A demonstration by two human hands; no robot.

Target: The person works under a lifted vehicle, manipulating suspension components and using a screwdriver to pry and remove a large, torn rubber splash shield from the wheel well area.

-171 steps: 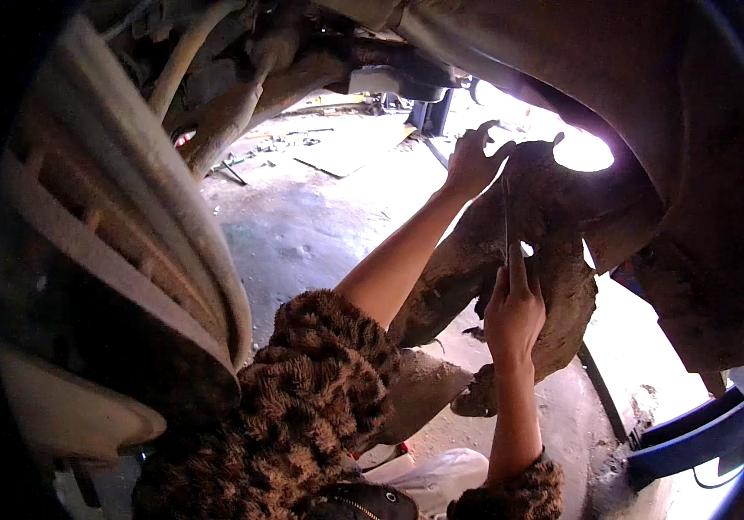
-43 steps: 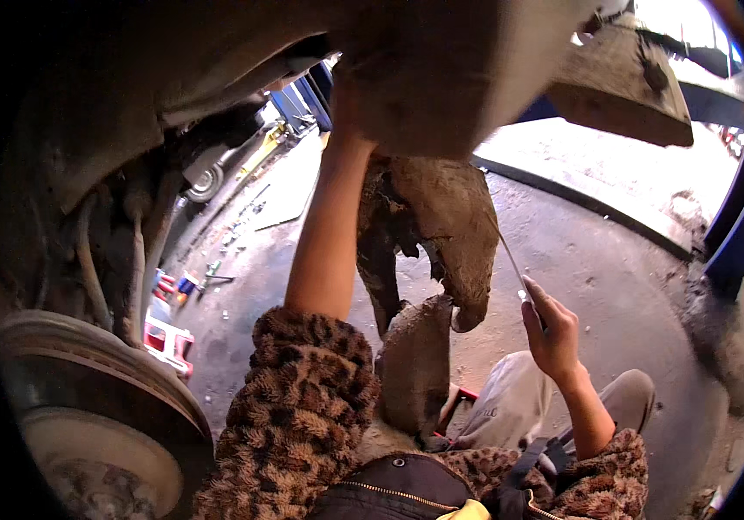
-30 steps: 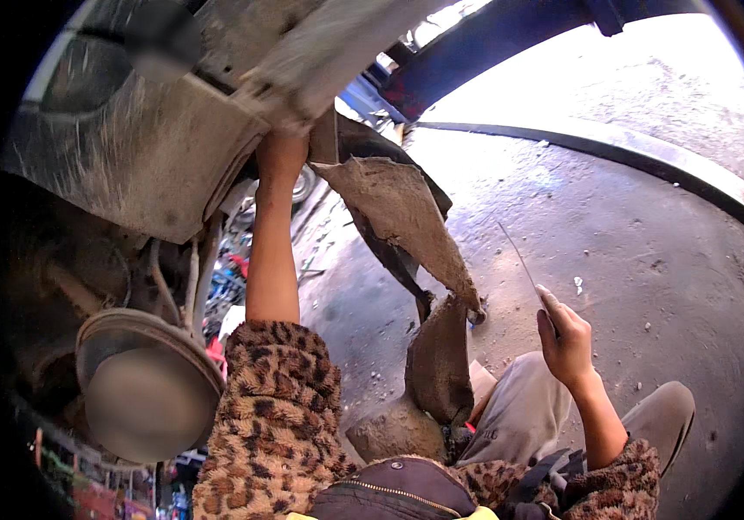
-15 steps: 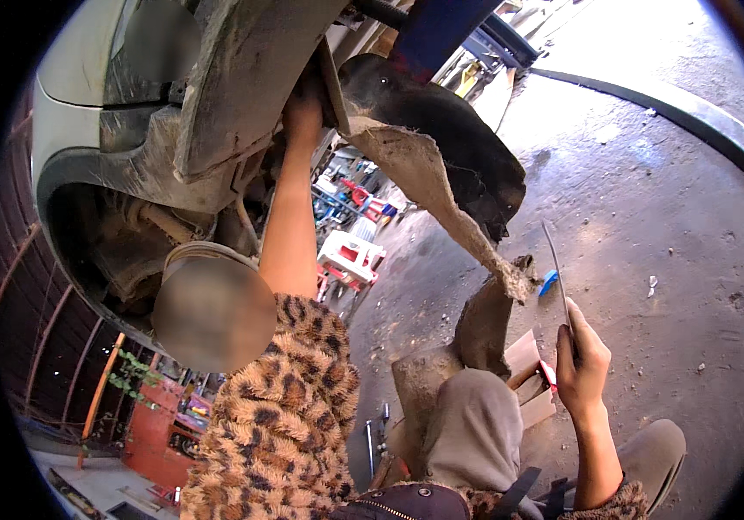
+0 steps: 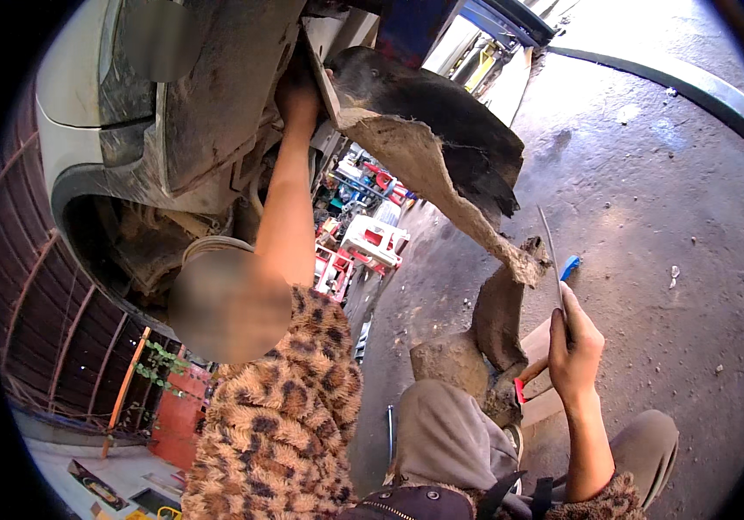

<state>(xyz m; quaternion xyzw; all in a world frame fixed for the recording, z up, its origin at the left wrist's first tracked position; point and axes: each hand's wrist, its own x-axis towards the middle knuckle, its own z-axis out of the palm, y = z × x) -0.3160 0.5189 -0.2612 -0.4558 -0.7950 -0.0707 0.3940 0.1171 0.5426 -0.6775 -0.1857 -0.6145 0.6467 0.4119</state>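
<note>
My left hand (image 5: 299, 97) reaches up under the raised car, beside a dirty underbody panel (image 5: 216, 104); its fingers are hidden behind the panel's edge. From there a torn wheel arch liner (image 5: 467, 147), black on one face and dirt-caked felt on the other, hangs down to the floor by my knees. My right hand (image 5: 576, 347) is closed around a long thin metal tool (image 5: 548, 238), held upright just right of the liner's crumpled lower part.
The car's wheel arch (image 5: 77, 204) is at left. A blue lift post (image 5: 415, 26) stands at top. On the concrete floor lie a white-and-red stool (image 5: 372, 243), scattered tools, a blue item (image 5: 570, 267), an open carton (image 5: 538, 394) and a long metal rail (image 5: 667, 82).
The view has swung out to show the car's side and floor. My left hand moved up under the panel. The tool, earlier against the liner, is now held apart, right of it.
</note>
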